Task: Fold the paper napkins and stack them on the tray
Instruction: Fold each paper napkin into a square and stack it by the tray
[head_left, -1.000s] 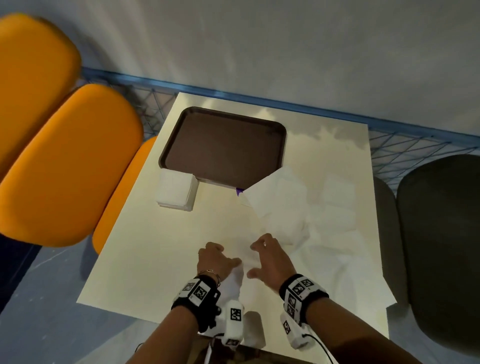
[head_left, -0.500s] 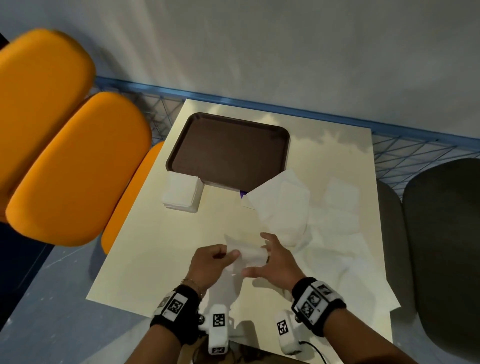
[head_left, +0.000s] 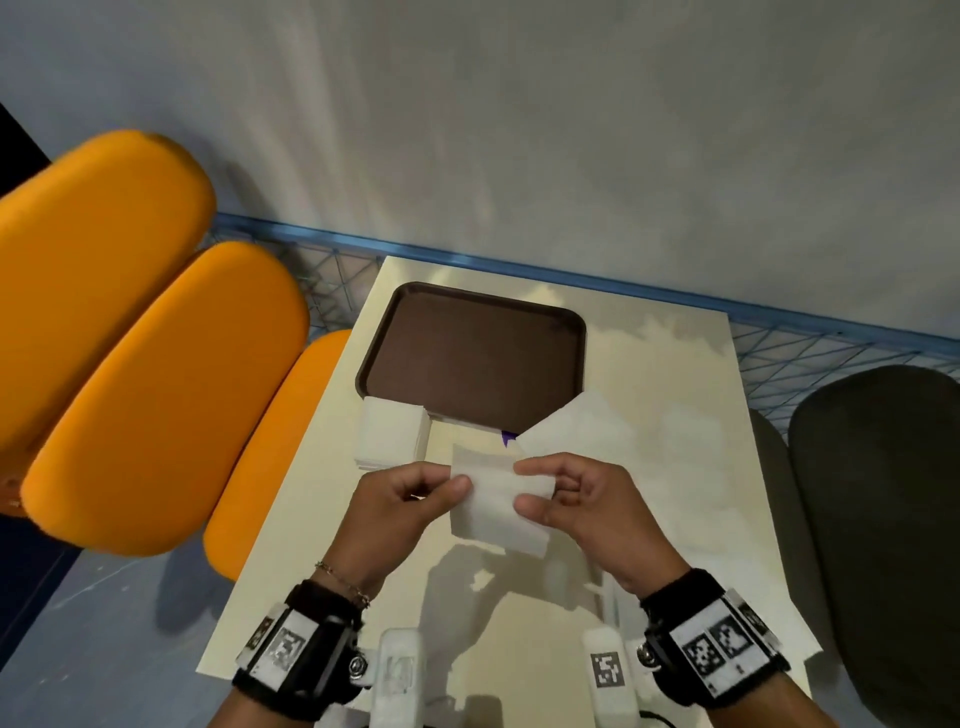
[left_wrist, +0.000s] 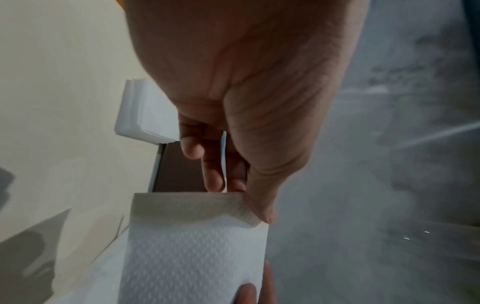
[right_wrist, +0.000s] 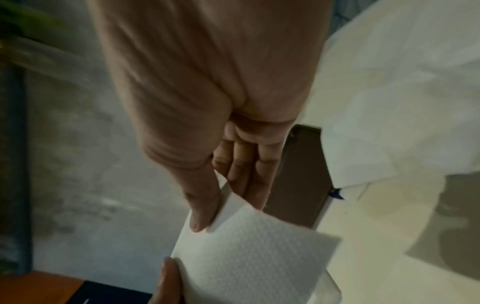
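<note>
The left hand (head_left: 400, 499) and the right hand (head_left: 582, 499) each pinched one side of a white napkin (head_left: 496, 499), thumb against fingers, holding it above the bench (head_left: 322, 561). The left wrist view alone showed the napkin's top edge turned over in a narrow flap by the left thumb (left_wrist: 262, 205); the right wrist view showed the right thumb (right_wrist: 202, 207) on top and the fingers (right_wrist: 246, 170) beneath the sheet. Only the head view took in the whole layout: a stack of folded napkins (head_left: 392, 434) just beside the brown tray (head_left: 472, 353), which held no napkins, and loose unfolded napkins (head_left: 597, 431) spread to the right, one corner overlapping the tray's near edge.
</note>
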